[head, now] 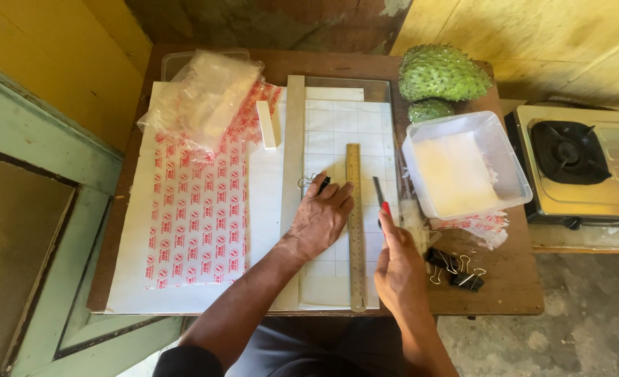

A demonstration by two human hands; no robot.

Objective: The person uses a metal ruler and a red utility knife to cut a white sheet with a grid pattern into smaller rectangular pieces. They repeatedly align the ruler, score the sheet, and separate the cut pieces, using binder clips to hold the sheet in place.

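Observation:
My left hand lies flat on a white gridded sheet, fingers pressing against a long metal ruler that runs up and down the table. A small binder clip peeks out at the fingertips. My right hand is just right of the ruler, gripping a slim cutter knife with a red part at the grip and its blade pointing away from me. To the left of the gridded sheet stands a long pale strip.
Red-printed white sheets cover the left of the wooden table. Clear bags lie at the back left. A clear plastic tub, two green spiky fruits, black binder clips and a gas stove are on the right.

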